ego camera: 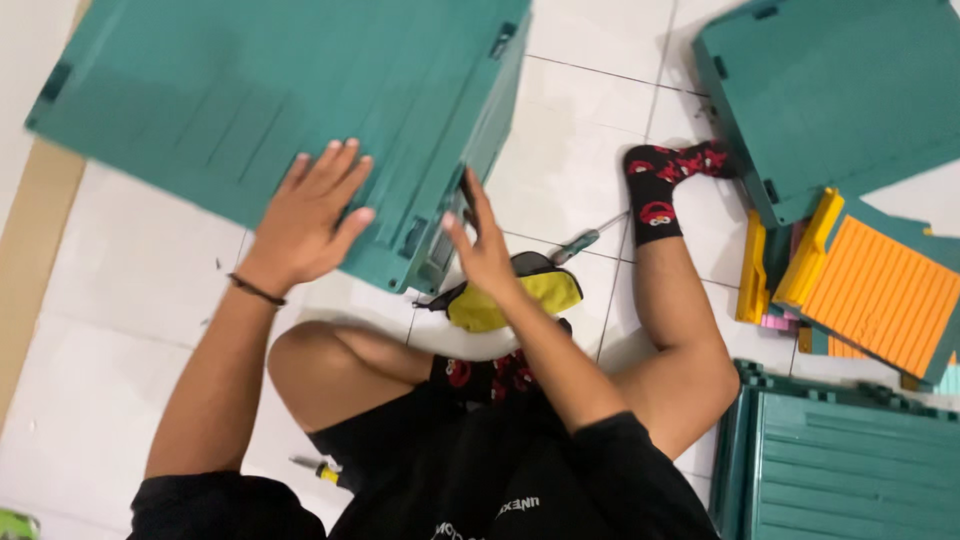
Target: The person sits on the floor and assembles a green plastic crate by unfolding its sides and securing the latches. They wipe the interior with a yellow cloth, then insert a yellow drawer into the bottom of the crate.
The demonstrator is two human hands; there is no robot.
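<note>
On the white tiled floor (130, 290), a large teal panel (290, 110) is pressed flat by the open left hand (315, 210). Its edge is touched by the open right hand (480, 245), nothing being gripped. A screwdriver (585, 240) is seen nearby.

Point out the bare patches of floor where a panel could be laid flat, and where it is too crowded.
Most bare white tiled floor lies beyond the left hand, between the large teal plastic panel and the brown cardboard strip. A smaller patch sits between that panel and the red-and-black patterned sock. The far side is crowded with the orange slatted plastic piece and stacked teal panels.
</note>
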